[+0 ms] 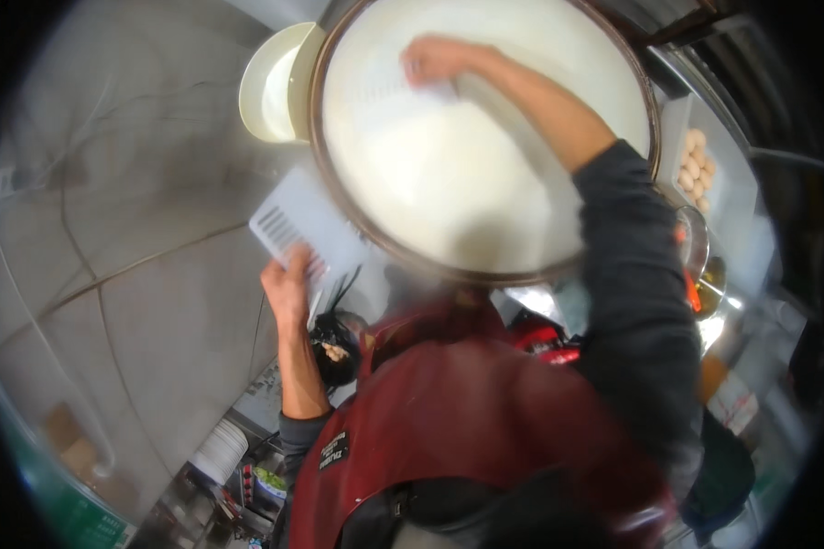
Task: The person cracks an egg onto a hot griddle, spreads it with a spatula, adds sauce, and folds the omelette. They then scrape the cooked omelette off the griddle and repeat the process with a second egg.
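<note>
A large round vessel with a brown rim (340, 185) lies before me, its inside filled with a smooth white surface (426, 185); I cannot tell whether this is liquid or solid. Over its far left part, my right hand (443, 60) is closed on a pale slotted piece (391, 92), blurred and close to the white surface. My left hand (290, 281) grips the lower end of a white slotted plastic sheet (295, 209) just outside the rim at the near left. The fingers cover some of its slots.
A cream plastic tub (254, 103) with white contents adjoins the vessel's left side. At right stand a tray (735, 151) with several eggs (695, 168) and a clear bowl (693, 240). A dark bag (336, 370) sits below my left hand. White plates (220, 449) are stacked lower left.
</note>
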Demonstrator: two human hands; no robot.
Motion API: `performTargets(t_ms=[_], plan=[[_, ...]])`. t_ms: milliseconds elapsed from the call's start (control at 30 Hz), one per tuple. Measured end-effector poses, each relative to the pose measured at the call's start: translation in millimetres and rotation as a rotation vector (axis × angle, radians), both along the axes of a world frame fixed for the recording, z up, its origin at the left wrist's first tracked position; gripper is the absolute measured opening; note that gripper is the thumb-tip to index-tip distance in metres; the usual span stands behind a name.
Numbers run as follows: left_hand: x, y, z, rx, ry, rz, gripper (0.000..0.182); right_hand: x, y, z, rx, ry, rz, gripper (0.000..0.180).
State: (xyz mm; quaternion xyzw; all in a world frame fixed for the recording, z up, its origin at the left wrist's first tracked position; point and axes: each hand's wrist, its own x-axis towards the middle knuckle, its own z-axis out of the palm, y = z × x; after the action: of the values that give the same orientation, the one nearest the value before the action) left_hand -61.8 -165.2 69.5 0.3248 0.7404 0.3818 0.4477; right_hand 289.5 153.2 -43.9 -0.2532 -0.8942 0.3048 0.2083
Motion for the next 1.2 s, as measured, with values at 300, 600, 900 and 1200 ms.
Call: performTargets(t_ms=[300,600,900,1200], plan=[[19.2,84.2,-33.2,0.086,0.299,-0.363,0.031,70.7,-190.7,96.1,-0.235,-0.355,-1.234,0.016],[16.9,47.8,-53.1,0.127,0.075,-0.197,0.025,-95.2,-266.3,51.4,-0.885,0.507,-0.919,0.015],[-131.0,-133.9,-12.0,0.128,0.398,0.391,0.03,-303.9,-303.7,33.9,-0.468,-0.007,-0.243,0.011],[-91.6,-110.6,-39.4,0.018,0.277,0.163,0.031,-178.6,-256.0,122.4,-0.353,0.11,-0.525,0.012]])
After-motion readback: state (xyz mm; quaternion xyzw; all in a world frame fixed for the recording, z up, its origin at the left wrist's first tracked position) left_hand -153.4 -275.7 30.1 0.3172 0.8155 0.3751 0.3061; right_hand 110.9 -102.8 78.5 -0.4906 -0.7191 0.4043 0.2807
